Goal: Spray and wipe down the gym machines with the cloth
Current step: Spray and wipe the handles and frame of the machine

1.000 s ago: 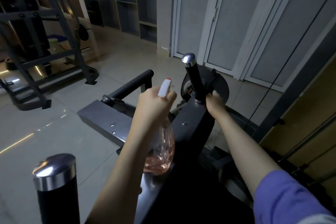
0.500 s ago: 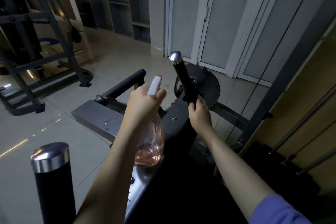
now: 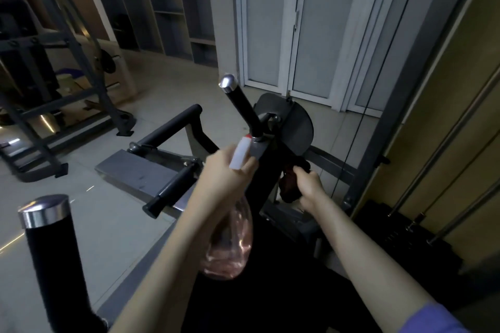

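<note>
Our left hand point(image 3: 226, 170) grips the clear pink-tinted spray bottle point(image 3: 230, 240); at three o'clock, our right hand point(image 3: 308, 184) clutches the dark red cloth point(image 3: 288, 188) against the black metal machine frame point(image 3: 266, 170). Wiping looks midway; other machines remain.

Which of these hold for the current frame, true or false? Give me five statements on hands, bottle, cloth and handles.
1. The left hand holds the spray bottle. True.
2. The spray bottle is opaque and green. False: it is clear and pink-tinted, with a white nozzle.
3. The right hand grips a dark cloth against the machine frame. True.
4. The right hand is wrapped around the upright handle. False: it is lower, below the handle's base.
5. The near handle at lower left has a black plastic cap. False: its cap is shiny metal.
</note>
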Available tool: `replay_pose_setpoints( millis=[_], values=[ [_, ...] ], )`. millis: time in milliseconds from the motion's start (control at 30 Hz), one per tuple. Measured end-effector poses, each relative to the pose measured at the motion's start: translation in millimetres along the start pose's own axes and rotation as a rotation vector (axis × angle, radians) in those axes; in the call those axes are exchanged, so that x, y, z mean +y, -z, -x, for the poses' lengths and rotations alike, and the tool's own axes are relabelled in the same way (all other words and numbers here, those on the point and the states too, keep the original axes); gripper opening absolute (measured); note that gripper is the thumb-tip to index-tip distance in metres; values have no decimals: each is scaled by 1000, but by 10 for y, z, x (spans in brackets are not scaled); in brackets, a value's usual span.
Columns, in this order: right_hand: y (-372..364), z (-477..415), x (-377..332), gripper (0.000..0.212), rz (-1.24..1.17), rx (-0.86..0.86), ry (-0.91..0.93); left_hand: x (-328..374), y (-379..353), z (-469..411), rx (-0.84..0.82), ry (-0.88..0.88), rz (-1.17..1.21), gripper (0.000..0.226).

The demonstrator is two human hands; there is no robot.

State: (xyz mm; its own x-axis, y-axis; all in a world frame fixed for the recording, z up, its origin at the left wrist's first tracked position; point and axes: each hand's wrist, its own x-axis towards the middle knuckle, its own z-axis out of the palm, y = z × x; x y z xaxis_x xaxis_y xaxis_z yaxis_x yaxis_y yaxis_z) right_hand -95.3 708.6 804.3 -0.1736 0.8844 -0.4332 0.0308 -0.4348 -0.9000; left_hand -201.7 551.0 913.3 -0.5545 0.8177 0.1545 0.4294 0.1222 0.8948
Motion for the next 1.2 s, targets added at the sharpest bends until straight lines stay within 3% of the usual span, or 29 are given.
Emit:
replay_pose_setpoints(
  millis=[100,200,333,467,567,633,833,967,1200],
  values=[
    [177,-38,42,24,-62,-36,-88,-111,-374,190,-117,84,1,38],
    [257,-100,72,35,-83,-23,-136,-299,-658,288,-216,156,130,25],
    [311,-156,70,39,-30,-40,-155,-470,-896,254,-168,220,96,39],
    [364,-150,24,19,-21,-86,-117,-513,-968,170,-112,243,61,47],
    [388,-141,-16,19,-4,-107,-92,-574,-1008,154,-77,279,74,36],
    [388,-156,-31,32,27,-103,-84,-590,-1032,183,-56,317,97,28],
    [373,-150,-48,39,59,-119,-67,-604,-1061,400,-35,295,-40,21],
    [349,-130,26,39,59,-147,-62,-624,-1005,646,44,355,-80,29],
    [241,-57,173,42,27,-130,-46,-499,-882,899,22,203,-331,22]
  ],
)
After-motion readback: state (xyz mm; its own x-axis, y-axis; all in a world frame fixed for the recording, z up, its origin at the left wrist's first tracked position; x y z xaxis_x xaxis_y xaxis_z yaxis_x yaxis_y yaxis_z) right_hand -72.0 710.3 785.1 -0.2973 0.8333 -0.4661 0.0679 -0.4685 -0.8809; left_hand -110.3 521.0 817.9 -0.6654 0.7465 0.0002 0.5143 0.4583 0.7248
